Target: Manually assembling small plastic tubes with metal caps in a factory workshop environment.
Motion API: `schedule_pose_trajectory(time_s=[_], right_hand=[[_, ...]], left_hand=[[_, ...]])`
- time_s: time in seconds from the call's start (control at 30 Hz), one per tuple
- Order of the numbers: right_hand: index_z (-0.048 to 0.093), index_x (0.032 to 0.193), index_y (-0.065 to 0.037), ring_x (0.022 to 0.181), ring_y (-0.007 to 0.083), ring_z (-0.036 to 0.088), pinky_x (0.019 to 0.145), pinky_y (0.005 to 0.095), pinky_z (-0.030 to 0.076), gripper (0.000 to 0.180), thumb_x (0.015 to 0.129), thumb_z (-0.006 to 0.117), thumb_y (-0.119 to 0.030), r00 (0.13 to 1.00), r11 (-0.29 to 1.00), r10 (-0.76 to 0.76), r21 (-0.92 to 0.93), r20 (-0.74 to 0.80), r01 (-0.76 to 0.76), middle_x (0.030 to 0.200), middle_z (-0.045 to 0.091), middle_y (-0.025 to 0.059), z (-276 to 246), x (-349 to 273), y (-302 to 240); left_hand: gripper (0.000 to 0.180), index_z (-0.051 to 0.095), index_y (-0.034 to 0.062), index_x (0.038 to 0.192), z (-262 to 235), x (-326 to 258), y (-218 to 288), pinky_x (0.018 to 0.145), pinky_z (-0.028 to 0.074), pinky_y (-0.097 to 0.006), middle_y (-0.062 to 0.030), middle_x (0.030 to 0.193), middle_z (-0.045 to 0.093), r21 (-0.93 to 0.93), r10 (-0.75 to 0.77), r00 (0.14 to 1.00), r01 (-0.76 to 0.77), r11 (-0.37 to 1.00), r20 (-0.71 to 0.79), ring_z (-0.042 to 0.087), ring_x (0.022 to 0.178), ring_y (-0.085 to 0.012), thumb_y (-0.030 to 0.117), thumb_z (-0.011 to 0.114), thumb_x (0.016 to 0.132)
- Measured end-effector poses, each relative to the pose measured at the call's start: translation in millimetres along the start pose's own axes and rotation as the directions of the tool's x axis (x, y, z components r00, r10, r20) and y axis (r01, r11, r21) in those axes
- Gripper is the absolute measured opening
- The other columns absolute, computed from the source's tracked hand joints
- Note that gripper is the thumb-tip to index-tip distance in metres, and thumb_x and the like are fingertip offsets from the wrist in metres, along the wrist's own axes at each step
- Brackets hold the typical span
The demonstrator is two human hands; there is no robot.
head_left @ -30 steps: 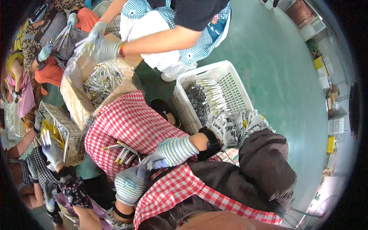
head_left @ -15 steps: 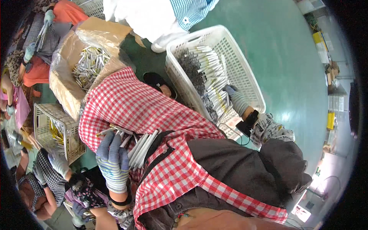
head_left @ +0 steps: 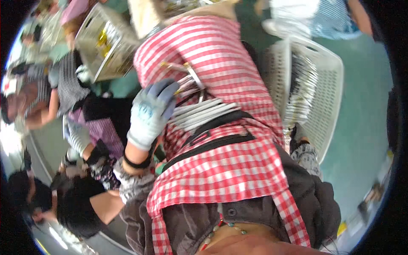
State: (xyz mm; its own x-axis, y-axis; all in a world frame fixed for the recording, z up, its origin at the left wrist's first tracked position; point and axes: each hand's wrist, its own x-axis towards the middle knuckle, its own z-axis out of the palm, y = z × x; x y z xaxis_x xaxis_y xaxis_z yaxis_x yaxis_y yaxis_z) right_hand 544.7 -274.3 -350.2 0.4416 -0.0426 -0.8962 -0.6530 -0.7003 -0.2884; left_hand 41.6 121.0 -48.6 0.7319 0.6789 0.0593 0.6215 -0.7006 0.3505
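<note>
While we look down at our lap, we see the left hand (head_left: pixel 149 111) in a grey and blue work glove resting on the red and white checked apron (head_left: pixel 221 161). Its fingers (head_left: pixel 163 91) are bent and close together over a bundle of thin silver-grey sticks (head_left: pixel 199 112), which lie across the apron just beside the glove and touch it. We cannot tell for sure if the fingers really grip the bundle or only press on it. Some more thin metal pieces (head_left: pixel 187 72) lie a little higher on the apron, near the fingertips.

The right hand is not visible; only the patterned right sleeve (head_left: pixel 310 155) shows near the lower corner of the white plastic basket (head_left: pixel 327 85), so we cannot tell the state of its fingers. This basket stands on the green floor (head_left: pixel 361 136) at our right and holds many similar silver sticks (head_left: pixel 299 89) in a pile.

At our upper left a wire basket (head_left: pixel 106 46) with yellow and silver items stands tilted. Other persons (head_left: pixel 85 199) sit at the left side, well apart from the bundle, and another person in light clothes (head_left: pixel 314 19) is at the top right, beyond the white basket
</note>
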Motion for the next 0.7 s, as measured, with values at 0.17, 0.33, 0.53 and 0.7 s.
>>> schedule_pose_trajectory(time_s=[0.17,0.33,0.53,0.7], right_hand=[[0.057,0.079,-0.014,0.046,0.0164,0.045,0.043,0.0338,0.040,0.029,0.095,0.060,-0.038,0.996,0.994,-0.091,-0.063,-0.008,0.090,0.058,0.046,0.0003,-11,40,-13],[0.064,0.100,0.006,0.066,0.0171,0.056,0.065,0.0328,0.047,0.030,0.096,0.056,-0.023,0.505,0.406,-0.858,-0.482,0.092,0.777,0.075,0.061,0.0097,95,-70,-106],[0.068,0.108,-0.001,0.085,0.0279,0.069,0.078,0.0353,0.053,0.026,0.095,0.059,-0.022,0.016,-0.119,-0.677,-0.130,0.736,0.984,0.094,0.071,0.0157,248,-327,-171],[0.061,0.111,-0.006,0.086,0.0333,0.066,0.080,0.0431,0.051,0.028,0.090,0.058,-0.025,-0.316,-0.481,0.018,0.285,0.949,0.829,0.090,0.066,0.0142,331,-382,-168]], left_hand=[[0.031,0.066,0.0096,0.111,-5,-5,-6,0.080,0.052,-0.042,-0.0096,0.108,0.065,-0.001,-0.026,0.999,0.026,1.000,-0.020,0.064,0.093,-0.0310,0.009,0.067,0.080],[0.034,0.067,0.0122,0.112,1,-3,-14,0.079,0.053,-0.042,-0.0095,0.107,0.065,0.028,-0.004,0.999,0.003,1.000,0.045,0.064,0.093,-0.0307,0.013,0.070,0.078],[0.050,0.065,0.0177,0.121,18,-12,-24,0.079,0.053,-0.041,-0.0086,0.104,0.063,0.294,-0.169,0.960,0.099,0.951,0.222,0.063,0.095,-0.0290,0.021,0.075,0.072],[0.048,0.064,0.0189,0.122,8,-17,-27,0.075,0.052,-0.040,-0.0083,0.098,0.063,0.180,-0.105,0.989,0.086,0.980,0.100,0.063,0.087,-0.0288,0.018,0.072,0.074]])
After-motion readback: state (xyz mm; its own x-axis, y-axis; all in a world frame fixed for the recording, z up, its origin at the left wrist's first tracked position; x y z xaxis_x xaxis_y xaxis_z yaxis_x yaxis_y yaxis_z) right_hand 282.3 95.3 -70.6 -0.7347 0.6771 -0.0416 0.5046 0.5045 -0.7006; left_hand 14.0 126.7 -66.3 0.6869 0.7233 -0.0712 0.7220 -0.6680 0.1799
